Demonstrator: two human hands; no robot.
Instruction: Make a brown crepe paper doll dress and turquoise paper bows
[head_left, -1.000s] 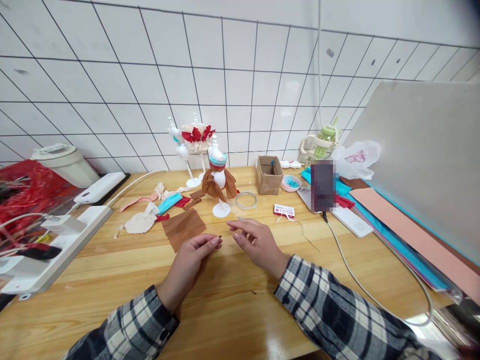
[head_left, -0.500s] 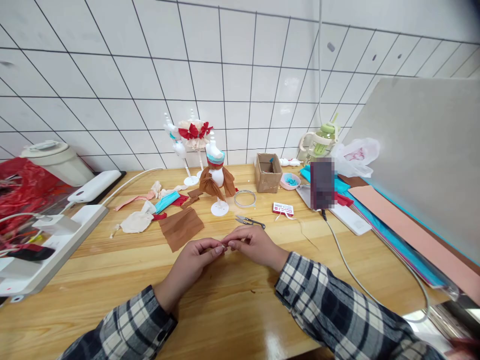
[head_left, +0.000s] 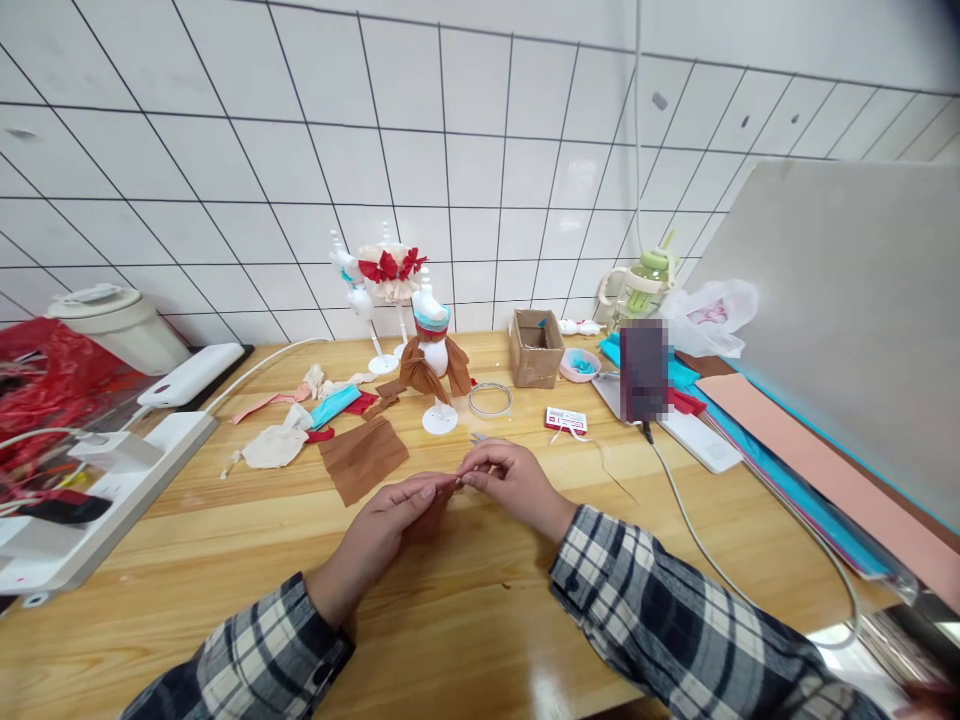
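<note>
My left hand (head_left: 398, 511) and my right hand (head_left: 519, 484) meet fingertip to fingertip above the wooden table (head_left: 457, 630). Each has thumb and forefinger pressed together. Something tiny and pale sits between the tips, too small to name. A brown cloth square (head_left: 364, 458) lies flat just beyond my left hand. Behind my right hand, thread snips (head_left: 478, 437) show only their blade tips. Farther back stands a small white mannequin (head_left: 433, 356) on a round base, dressed in a blue and red band with brown cloth hanging at its sides.
Two more mannequins stand behind, one with red bows (head_left: 391, 265). Fabric scraps (head_left: 277, 445) lie at left, near a power strip (head_left: 120, 510). A wire ring (head_left: 490, 399), cardboard box (head_left: 536, 350), pink bowl (head_left: 580, 366), small red-and-white packet (head_left: 566, 420) and phone (head_left: 643, 370) stand right of centre.
My right fingertips have shifted slightly right and up, and the hand now covers most of the thread snips. My left fingers have straightened a little.
</note>
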